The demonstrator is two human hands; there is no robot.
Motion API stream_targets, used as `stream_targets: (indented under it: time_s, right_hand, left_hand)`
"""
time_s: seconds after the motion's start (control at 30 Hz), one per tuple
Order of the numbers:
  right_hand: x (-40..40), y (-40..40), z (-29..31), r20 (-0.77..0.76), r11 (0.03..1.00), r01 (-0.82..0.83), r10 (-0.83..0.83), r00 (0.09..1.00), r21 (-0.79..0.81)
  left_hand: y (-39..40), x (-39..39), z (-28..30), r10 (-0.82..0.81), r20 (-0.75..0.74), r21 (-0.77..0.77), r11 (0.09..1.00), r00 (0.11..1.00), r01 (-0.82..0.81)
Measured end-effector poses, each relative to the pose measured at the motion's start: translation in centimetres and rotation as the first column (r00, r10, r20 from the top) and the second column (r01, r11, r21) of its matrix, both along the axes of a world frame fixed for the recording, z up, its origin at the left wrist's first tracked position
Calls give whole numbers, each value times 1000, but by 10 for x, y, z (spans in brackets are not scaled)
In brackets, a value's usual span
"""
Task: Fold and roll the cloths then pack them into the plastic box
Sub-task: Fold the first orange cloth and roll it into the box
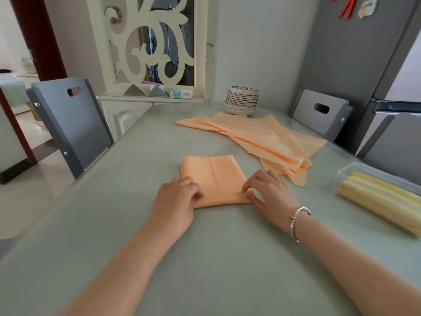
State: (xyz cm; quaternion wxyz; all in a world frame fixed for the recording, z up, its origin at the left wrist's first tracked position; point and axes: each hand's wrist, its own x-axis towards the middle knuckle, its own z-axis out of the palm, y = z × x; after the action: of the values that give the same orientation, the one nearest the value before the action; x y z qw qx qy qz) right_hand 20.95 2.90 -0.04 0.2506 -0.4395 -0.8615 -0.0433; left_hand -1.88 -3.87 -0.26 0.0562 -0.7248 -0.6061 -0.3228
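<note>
A folded orange cloth (214, 176) lies flat on the grey-green table (205, 247) in front of me. My left hand (176, 201) grips its near left corner with curled fingers. My right hand (268, 192) pinches the near right corner, where the edge is lifted a little. A loose pile of orange cloths (257, 137) lies further back to the right. At the right edge stands a clear plastic box (355, 168) holding rolled yellow cloths (382, 199).
A stack of plates with a bowl on top (242, 101) stands at the far end of the table by the wall. Grey chairs stand at the left (70, 124) and the far right (321, 115). A grey fridge (376, 76) fills the right side.
</note>
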Motion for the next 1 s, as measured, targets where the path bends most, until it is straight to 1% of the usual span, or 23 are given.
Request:
stream_targets:
  time_s: [0.03, 0.1, 0.17, 0.2, 0.27, 0.33, 0.4, 0.47, 0.53, 0.57, 0.7, 0.77, 0.83, 0.9, 0.93, 1.0]
  right_hand:
    - [3, 0, -1, 26, 999, -46, 45, 999, 18]
    - [11, -2, -1, 40, 997, -78, 78, 996, -17]
    - [16, -4, 0, 26, 994, -72, 75, 997, -85]
    - [16, -5, -1, 15, 994, -61, 63, 998, -88]
    - [11, -7, -2, -13, 998, -13, 12, 1000, -69]
    - [5, -9, -2, -89, 993, 27, -37, 995, -116]
    - [6, -12, 0, -222, 972, 22, -76, 972, -235]
    - [9, -15, 2, -346, 933, -5, -128, 929, -360]
    - [9, -16, 3, -396, 894, -14, -184, 900, -447]
    - [8, -17, 3, -394, 881, -5, -207, 895, -473]
    - [0, -17, 1, -312, 883, 92, -258, 914, -460]
    - [-3, -18, 2, -224, 910, 154, -254, 941, -384]
    - [-7, -19, 4, -124, 941, 203, -243, 962, -270]
    - [-8, -18, 6, -68, 966, 192, -206, 976, -174]
    - [-9, -16, 6, -48, 979, 156, -163, 985, -131]
    - [-11, -16, 5, 0, 997, 62, -62, 998, -41]
  left_hand:
    - [-1, -1, 0, -25, -32, 2, 1000, 999, 25]
    - [-4, -2, -1, -20, -79, 31, 999, 997, 22]
    - [-6, -2, -2, -5, -68, 6, 1000, 998, 6]
    - [-7, -3, -2, -4, -45, -16, 1000, 999, 3]
    - [-9, -4, 0, 11, 21, -35, 999, 1000, -10]
    - [-9, -7, 1, 49, 125, -52, 998, 991, -43]
    - [-9, -11, 1, 88, 253, -97, 993, 964, -65]
    - [-8, -15, -1, 131, 380, -176, 982, 916, -67]
    - [-6, -17, -5, 177, 454, -263, 963, 873, -59]
    - [-5, -17, -6, 201, 459, -300, 952, 865, -62]
    - [0, -14, -9, 277, 418, -350, 928, 865, -128]
    - [-1, -9, -7, 302, 363, -342, 923, 881, -176]
    - [-2, -4, -4, 307, 252, -279, 931, 918, -235]
    - [-3, -1, -2, 300, 135, -178, 945, 944, -274]
    - [-3, 1, -1, 276, 96, -122, 957, 956, -264]
    - [-2, 2, -1, 169, 25, -24, 985, 985, -168]
